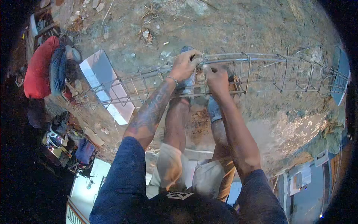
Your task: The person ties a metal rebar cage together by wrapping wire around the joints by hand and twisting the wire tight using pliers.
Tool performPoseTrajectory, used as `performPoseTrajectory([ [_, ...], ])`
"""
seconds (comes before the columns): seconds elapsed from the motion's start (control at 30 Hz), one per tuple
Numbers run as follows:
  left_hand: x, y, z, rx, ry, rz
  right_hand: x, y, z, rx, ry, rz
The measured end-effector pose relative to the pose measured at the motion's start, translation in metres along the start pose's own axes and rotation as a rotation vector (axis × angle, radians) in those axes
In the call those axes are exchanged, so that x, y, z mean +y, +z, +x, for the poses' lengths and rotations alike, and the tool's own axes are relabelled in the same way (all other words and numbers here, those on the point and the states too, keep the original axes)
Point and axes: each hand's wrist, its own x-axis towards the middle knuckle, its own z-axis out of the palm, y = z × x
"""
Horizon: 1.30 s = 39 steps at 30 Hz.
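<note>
A long rebar cage (262,58), thin steel bars with square stirrups, stretches across in front of me from left to right. My left hand (185,66) is at the far top bar near its middle, with thumb and fingers curled together against a stirrup joint. Close beside it on the right, my right hand (217,79) is closed in a pinch at the same stirrup (205,84). Whatever is between the fingertips is too small to make out. My legs and feet straddle the near ground, partly behind the cage.
A white-sided block (108,87) lies beneath the cage's left end, and a bluish panel (338,76) stands at its right end. At the far left, a person in a red top (40,67) bends near the cage. A motorcycle (56,140) is parked at lower left. Bare dirt (231,26) surrounds everything.
</note>
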Motion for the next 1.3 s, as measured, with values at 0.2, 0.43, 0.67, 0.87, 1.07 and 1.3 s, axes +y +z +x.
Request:
performPoseTrajectory([
  [0.2,0.029,-0.011,0.002,0.060,0.032,-0.039,-0.050,-0.011,0.004,-0.020,0.163,-0.210],
  [0.43,0.032,-0.022,-0.004,0.036,0.100,-0.200,-0.086,-0.036,0.022,-0.335,0.097,-0.640],
  [0.67,0.027,-0.018,0.001,0.041,0.160,-0.111,-0.138,-0.016,0.103,-0.842,-0.435,-1.278],
  [0.87,-0.009,-0.035,0.034,-0.255,0.201,-0.157,-0.149,0.023,0.127,-1.092,-1.012,-1.290],
  [1.07,-0.003,-0.026,0.042,-0.389,0.287,-0.243,-0.147,0.041,0.138,-1.036,-1.155,-1.311],
  [1.3,0.016,-0.001,0.002,0.069,0.546,0.358,-0.182,-0.001,0.100,-0.409,-1.316,-0.557],
])
